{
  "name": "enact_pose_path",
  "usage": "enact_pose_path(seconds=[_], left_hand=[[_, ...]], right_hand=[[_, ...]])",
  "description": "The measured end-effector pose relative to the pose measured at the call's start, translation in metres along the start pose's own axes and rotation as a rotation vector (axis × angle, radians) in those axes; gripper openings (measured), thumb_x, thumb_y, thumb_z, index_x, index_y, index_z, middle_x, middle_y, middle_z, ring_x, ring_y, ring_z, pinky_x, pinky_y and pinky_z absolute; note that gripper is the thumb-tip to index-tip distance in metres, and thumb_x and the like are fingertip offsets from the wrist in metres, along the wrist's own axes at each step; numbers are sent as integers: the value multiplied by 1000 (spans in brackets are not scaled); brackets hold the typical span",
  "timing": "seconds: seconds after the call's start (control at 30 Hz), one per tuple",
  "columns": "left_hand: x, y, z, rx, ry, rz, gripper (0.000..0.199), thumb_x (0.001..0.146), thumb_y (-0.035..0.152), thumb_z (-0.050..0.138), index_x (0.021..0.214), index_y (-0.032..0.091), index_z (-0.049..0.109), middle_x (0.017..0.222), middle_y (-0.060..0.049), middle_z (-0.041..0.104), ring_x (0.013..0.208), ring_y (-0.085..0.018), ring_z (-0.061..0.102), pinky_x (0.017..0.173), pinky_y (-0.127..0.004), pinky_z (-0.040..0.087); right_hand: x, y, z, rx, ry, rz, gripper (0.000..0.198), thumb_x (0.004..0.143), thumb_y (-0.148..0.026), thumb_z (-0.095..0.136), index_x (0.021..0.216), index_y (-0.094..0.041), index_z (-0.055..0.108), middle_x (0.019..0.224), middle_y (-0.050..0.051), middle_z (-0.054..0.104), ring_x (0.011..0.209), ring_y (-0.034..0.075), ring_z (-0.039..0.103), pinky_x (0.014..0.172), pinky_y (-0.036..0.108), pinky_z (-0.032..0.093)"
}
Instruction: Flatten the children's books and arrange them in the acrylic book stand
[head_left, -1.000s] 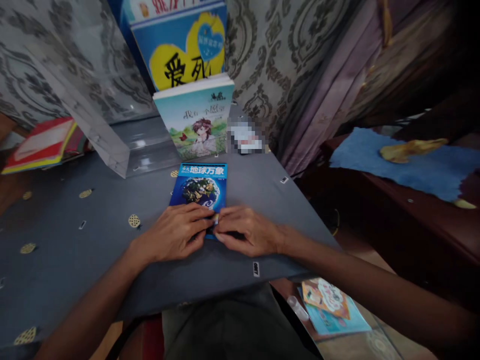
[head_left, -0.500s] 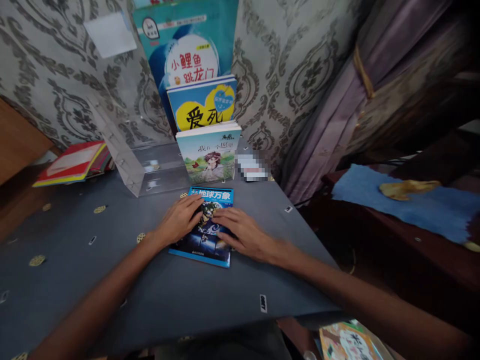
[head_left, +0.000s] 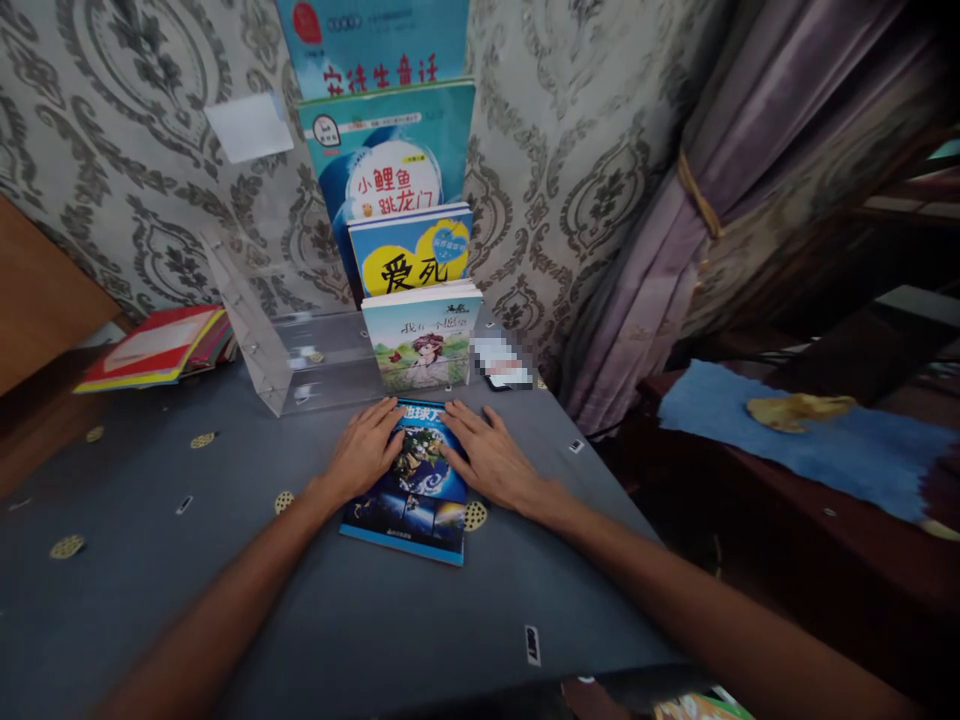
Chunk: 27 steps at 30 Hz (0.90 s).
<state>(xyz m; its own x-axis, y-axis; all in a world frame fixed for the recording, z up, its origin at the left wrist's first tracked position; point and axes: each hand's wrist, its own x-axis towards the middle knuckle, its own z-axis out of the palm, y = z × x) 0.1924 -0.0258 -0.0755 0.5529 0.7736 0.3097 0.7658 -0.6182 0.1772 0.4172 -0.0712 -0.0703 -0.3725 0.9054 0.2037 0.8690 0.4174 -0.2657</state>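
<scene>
Two spread hands (head_left: 361,450) (head_left: 495,460) rest, gripping nothing, on one book (head_left: 424,465) before four upright covers (head_left: 424,348).

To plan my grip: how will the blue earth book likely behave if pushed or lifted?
The blue earth book looks thin, so probably light and somewhat bendy. It looks glossy, so maybe slippery. Lying flat, it should slide rather than tip.

Before the rack (head_left: 330,385) on the table (head_left: 360,620) lies a book (head_left: 424,465), with perhaps a phone (head_left: 504,364) right of the rack.
</scene>
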Motion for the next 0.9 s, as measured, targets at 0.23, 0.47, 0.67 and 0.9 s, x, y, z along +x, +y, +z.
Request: enact_pose_path(seconds=[0.23,0.47,0.67,0.9], left_hand=[[-2,-1,3,-10,23,-28,40,99,27,46,136,17,58,149,-15,54,139,-28,49,113,-51,42],[-3,-1,4,-12,68,-53,38,98,27,47,132,17,60,146,-15,56,135,-28,53,113,-50,42],[-7,6,0,28,122,-155,34,97,26,49,127,15,62,131,-17,66,122,-31,60,103,-51,48],[-4,-5,-1,-570,246,-310,35,87,28,58,121,21,64,117,-9,73,106,-26,68,98,-43,52]], right_hand=[[-13,-6,-1,-56,-35,-2,66,96,-54,53,147,-12,48,158,25,38,149,41,30,115,64,30],[-39,-16,-3,-25,-121,-51,90,86,-72,57,153,-14,41,160,28,32,149,46,26,115,68,27],[-57,-23,-7,56,-166,-100,92,83,-72,62,152,-16,43,162,26,27,151,45,20,117,70,21],[-60,-16,-6,153,-187,-119,100,79,-79,60,156,-19,37,164,23,24,153,44,12,119,68,19]])
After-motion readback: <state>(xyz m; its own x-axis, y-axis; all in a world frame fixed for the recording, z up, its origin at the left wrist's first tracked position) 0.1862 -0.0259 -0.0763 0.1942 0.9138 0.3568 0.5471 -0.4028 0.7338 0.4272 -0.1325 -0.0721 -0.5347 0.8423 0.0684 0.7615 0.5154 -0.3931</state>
